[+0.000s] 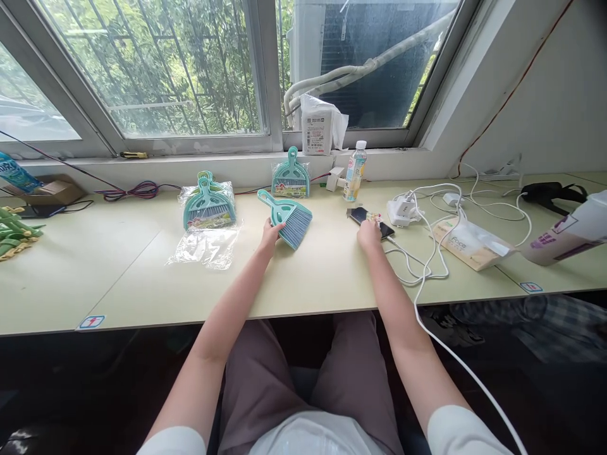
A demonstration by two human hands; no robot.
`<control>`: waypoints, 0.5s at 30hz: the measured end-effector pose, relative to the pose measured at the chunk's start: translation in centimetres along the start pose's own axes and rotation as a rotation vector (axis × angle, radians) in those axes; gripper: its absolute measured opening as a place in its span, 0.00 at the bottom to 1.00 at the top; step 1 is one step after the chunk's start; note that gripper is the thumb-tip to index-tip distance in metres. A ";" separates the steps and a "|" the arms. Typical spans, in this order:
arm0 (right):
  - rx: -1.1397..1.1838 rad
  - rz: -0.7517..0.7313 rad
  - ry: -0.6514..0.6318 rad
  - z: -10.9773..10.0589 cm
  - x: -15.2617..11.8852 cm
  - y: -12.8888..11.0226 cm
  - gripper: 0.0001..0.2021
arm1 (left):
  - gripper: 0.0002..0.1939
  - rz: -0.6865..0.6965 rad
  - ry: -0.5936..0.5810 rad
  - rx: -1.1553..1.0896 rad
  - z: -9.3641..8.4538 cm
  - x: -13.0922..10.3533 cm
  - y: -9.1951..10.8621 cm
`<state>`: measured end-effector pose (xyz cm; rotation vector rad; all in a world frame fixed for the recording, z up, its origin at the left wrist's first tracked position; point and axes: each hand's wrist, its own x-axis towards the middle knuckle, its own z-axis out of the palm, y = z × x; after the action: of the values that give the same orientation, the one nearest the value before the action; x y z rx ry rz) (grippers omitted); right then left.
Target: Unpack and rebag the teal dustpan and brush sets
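Observation:
A teal brush and dustpan set [294, 222] lies unwrapped near the middle of the table, and my left hand [270, 235] is closed on its left edge. To the right, my right hand [368, 235] rests at the near edge of a dark phone [384, 228]; its fingers are too small and covered to read. Something small and colourful lies on the phone. Wrapped teal sets [208, 203] sit to the left, with a clear plastic bag [208, 248] in front of them. Another wrapped set [291, 177] leans near the windowsill.
A bottle [355, 170] stands behind the phone. White chargers [404, 210] and looping cables [427, 273] lie on the right, beside a tissue pack [472, 243] and a large tilted container [569, 234]. Far left are a cardboard box [61, 189] and green stalks [16, 234].

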<state>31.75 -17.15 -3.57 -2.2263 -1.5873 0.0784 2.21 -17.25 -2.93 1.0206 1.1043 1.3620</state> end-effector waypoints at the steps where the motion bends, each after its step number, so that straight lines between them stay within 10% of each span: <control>1: 0.008 0.005 -0.011 0.0 0.0 -0.2 0.20 | 0.21 -0.009 0.009 -0.002 -0.1 0.1 0.0; 4: 0.105 0.003 0.033 -0.5 -0.3 -1.2 0.21 | 0.20 -0.058 0.030 -0.004 -0.4 0.5 -0.1; 10: 0.611 -0.485 0.340 -1.7 -2.8 -5.2 0.16 | 0.19 -0.242 -0.077 -0.045 -0.7 1.4 -0.5; 15: 0.608 -0.879 0.012 -1.1 -5.2 -7.6 0.11 | 0.24 -0.197 -0.275 -0.070 -0.6 1.1 -0.6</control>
<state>23.40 -20.13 -0.86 -0.9772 -2.0397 0.2501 1.63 -16.21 -3.64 0.9869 0.9188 1.0595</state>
